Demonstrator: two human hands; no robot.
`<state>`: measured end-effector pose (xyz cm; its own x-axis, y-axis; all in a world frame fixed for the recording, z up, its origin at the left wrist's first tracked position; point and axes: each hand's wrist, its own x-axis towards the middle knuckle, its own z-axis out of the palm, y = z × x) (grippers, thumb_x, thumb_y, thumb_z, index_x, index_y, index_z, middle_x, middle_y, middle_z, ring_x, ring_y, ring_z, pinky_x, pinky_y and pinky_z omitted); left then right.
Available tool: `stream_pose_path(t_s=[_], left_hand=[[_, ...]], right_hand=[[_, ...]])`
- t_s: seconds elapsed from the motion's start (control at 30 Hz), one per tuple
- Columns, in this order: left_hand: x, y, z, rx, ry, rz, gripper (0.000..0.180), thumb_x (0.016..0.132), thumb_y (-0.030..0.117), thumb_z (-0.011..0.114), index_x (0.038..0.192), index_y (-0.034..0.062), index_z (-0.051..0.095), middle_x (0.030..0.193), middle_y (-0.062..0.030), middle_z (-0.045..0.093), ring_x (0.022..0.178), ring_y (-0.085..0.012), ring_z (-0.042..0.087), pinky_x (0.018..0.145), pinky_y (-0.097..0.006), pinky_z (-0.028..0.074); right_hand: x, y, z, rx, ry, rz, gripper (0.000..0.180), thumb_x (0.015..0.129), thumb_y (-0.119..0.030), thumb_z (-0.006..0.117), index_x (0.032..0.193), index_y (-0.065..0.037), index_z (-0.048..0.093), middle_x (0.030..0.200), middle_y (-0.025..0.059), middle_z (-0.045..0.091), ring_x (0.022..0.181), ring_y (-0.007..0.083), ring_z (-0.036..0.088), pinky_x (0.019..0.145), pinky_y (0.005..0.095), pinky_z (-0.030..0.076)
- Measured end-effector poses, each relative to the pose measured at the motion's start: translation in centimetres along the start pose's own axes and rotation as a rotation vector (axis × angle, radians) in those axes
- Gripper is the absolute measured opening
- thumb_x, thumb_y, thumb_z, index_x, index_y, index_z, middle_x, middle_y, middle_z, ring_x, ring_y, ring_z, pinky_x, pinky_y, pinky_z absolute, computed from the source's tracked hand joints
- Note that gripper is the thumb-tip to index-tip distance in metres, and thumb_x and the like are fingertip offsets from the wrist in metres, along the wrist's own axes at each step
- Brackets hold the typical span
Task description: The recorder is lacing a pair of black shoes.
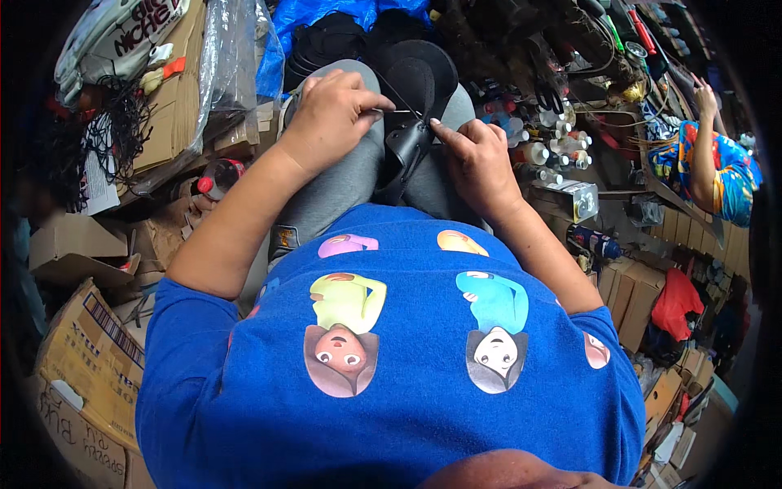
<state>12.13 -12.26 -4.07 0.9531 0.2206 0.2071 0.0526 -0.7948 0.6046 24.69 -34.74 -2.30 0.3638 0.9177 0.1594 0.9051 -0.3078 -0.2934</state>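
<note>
You sit with a black leather piece (pixel 405 147) on your lap, lying across your grey-trousered knees (pixel 342 183). Its long axis runs from lower left to upper right, the narrow end pointing down toward your body and the wider, rounded end (pixel 423 77) pointing away from you.

Your left hand (pixel 330 114) is clenched with its fingertips pinched on a thin needle (pixel 397 111), which lies almost level and points right toward the leather. Your right hand (pixel 481 159) grasps the leather piece at its right edge, fingers curled on it and the fingertips touching the seam.

To your left, flattened brown cardboard (pixel 175 98) leans under a clear plastic sheet (pixel 228 61), and a white bag with dark lettering (pixel 114 37) sits at the upper left corner of the view. Brown cartons (pixel 85 350) with a barcode label and handwriting stand at the lower left. A blue plastic sheet (pixel 314 12) hangs behind your knees. To your right is a cluster of small white bottles (pixel 542 147) and a small silver box (pixel 574 196), with more brown cartons (pixel 635 289) and a red bag (pixel 676 301) below them. At the far right another person's arm (pixel 713 163) in a bright patterned sleeve reaches up. The room is crowded with workshop clutter.
</note>
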Motion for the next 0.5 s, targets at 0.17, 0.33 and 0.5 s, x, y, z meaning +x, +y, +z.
stream_pose_path(t_s=[0.17, 0.33, 0.5], left_hand=[[0.1, 0.1, 1.0, 0.165, 0.050, 0.087, 0.020, 0.076, 0.017, 0.072, 0.094, 0.0250, 0.077, 0.080, -0.0008, 0.056, 0.090, -0.0199, 0.055, 0.085, -0.041, 0.033], [0.4, -0.2, 1.3, 0.014, 0.017, 0.138, 0.023, 0.077, 0.016, 0.074, 0.097, 0.0255, 0.077, 0.074, 0.0002, 0.051, 0.081, -0.0181, 0.052, 0.081, -0.038, 0.034], [1.1, -0.9, 1.1, -0.165, -0.083, 0.051, 0.019, 0.080, 0.018, 0.072, 0.094, 0.0294, 0.077, 0.078, 0.0023, 0.054, 0.089, -0.0177, 0.054, 0.086, -0.038, 0.031]], right_hand=[[0.0, -0.4, -0.2, -0.019, -0.013, 0.004, 0.044, 0.079, -0.005, 0.067, 0.121, -0.017, 0.067, 0.082, 0.0063, 0.055, 0.082, 0.0236, 0.058, 0.087, 0.0394, 0.040], [0.2, 0.5, -0.7, 0.114, -0.089, 0.088, 0.045, 0.076, -0.005, 0.065, 0.119, -0.020, 0.069, 0.084, 0.0067, 0.058, 0.085, 0.0249, 0.058, 0.089, 0.0410, 0.039], [1.3, 2.7, -0.9, 0.492, -0.185, 0.264, 0.047, 0.074, 0.003, 0.059, 0.110, -0.022, 0.074, 0.086, 0.0065, 0.059, 0.081, 0.0213, 0.060, 0.079, 0.0340, 0.047]])
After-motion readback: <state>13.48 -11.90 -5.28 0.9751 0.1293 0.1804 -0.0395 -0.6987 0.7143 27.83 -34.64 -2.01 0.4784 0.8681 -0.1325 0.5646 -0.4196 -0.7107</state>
